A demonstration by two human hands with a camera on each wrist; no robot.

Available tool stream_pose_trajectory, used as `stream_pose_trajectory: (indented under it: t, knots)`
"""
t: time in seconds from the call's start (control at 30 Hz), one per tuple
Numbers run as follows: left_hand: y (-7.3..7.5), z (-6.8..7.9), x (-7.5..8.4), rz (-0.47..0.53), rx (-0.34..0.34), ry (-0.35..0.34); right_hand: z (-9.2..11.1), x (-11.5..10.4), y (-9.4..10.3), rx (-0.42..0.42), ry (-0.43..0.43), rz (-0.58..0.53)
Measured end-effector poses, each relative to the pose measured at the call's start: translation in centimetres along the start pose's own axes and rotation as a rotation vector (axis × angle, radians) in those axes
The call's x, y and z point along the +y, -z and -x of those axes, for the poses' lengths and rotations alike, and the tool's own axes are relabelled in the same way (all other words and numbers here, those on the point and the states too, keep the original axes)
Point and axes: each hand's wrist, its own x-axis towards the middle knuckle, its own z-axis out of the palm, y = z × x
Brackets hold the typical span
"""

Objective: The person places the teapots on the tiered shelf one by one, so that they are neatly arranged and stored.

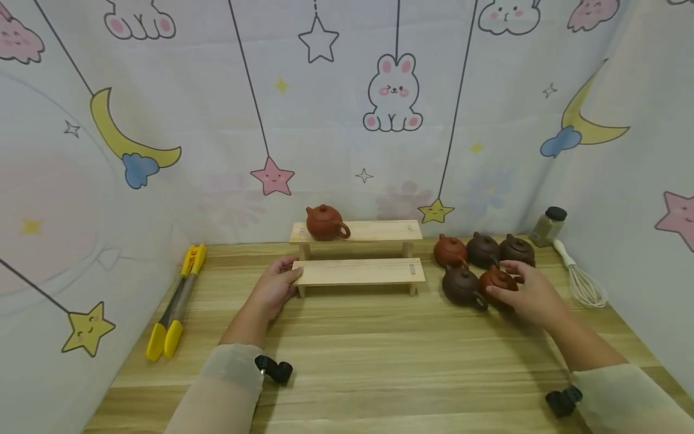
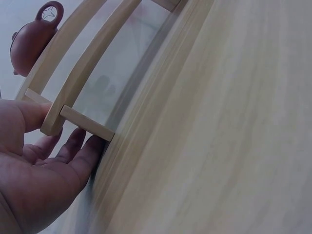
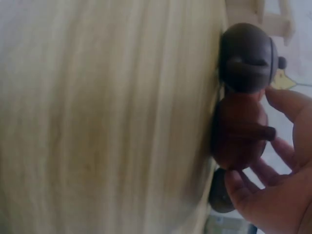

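Observation:
My left hand (image 1: 271, 290) grips the left end of the lower step of a two-level wooden stand (image 1: 358, 272). In the left wrist view its thumb lies over the board's end, with the fingers below by the leg. A reddish-brown teapot (image 1: 324, 224) sits at the left of the upper step, handle to the right. To the right of the stand, my right hand (image 1: 534, 296) holds another reddish-brown teapot (image 1: 496, 279), thumb on one side and fingers on the other. A dark brown teapot (image 1: 462, 288) stands close at its left, handle toward me.
Behind those two, a row holds a reddish teapot (image 1: 449, 250) and two dark teapots (image 1: 482, 249). Farther right are a black-lidded jar (image 1: 547, 228) and a white-handled whisk (image 1: 585, 283). Yellow-tipped tongs (image 1: 181, 298) lie at the left. A printed curtain (image 1: 336, 132) encloses the table.

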Motion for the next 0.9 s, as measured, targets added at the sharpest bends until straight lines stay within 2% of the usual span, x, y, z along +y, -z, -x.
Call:
stream_pose_trajectory:
  t: [0.27,0.5,0.7,0.9]
  knots:
    - [0.1,-0.1,-0.2,0.004,-0.015,0.003,-0.1,1.7,-0.8,-0.011,0.037,0.029]
    - [-0.1,0.1,-0.1,-0.001,-0.013,0.003,0.0,1.5,-0.5,-0.008,0.01,0.062]
    - [-0.1,-0.1,-0.2,0.009,-0.008,0.006,0.1,0.2,0.7,0.002,-0.006,0.046]
    - [0.1,-0.1,0.0,0.009,-0.008,0.006,0.4,-3.6,1.9,0.018,0.045,-0.022]
